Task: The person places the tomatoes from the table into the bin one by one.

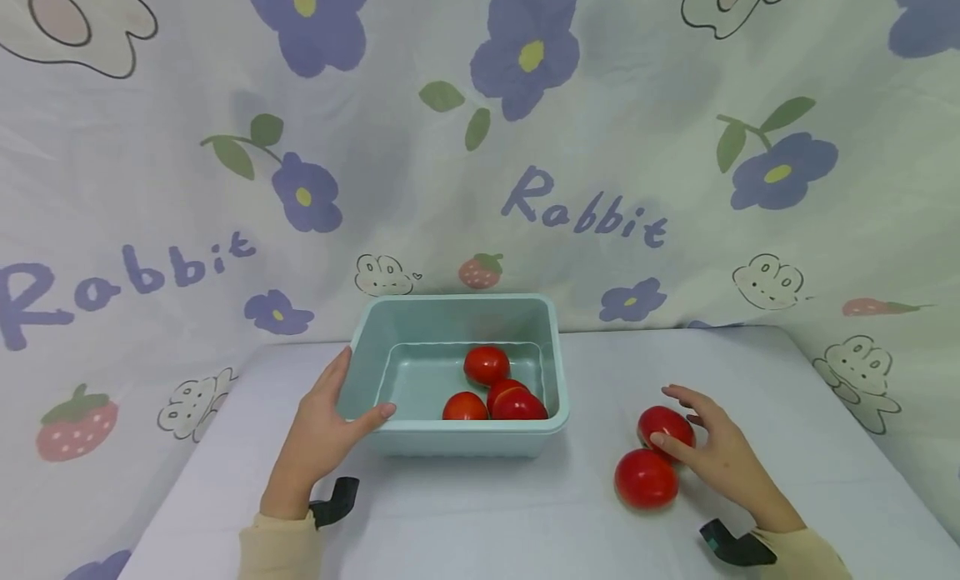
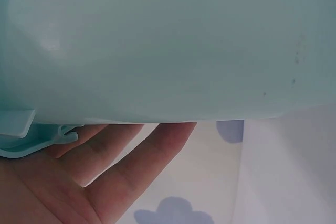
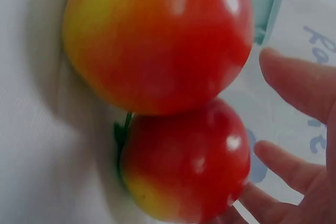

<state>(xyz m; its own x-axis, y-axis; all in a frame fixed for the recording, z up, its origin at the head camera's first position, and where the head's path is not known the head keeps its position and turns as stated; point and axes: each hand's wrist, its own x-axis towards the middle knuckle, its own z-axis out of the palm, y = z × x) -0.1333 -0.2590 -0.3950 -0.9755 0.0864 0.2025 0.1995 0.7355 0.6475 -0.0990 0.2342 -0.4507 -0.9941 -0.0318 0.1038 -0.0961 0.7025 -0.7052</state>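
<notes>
A pale green plastic bin (image 1: 465, 438) holds several red tomatoes (image 1: 486, 365). My left hand (image 1: 324, 422) grips its front left corner, the thumb over the rim and the fingers along the outer side wall (image 2: 168, 51). On the table to the right lie two more tomatoes, a nearer one (image 1: 646, 478) and a farther one (image 1: 666, 427) that touch each other. Around the farther tomato (image 3: 184, 166) my right hand (image 1: 716, 451) spreads its fingers, thumb in front and fingertips behind. A green stem shows beside it in the right wrist view.
A white cloth covers the table (image 1: 480, 522). Behind it hangs a curtain (image 1: 420, 188) printed with flowers, rabbits and lettering, and the bin's back stands close to it. Each wrist wears a black camera mount (image 1: 336, 502).
</notes>
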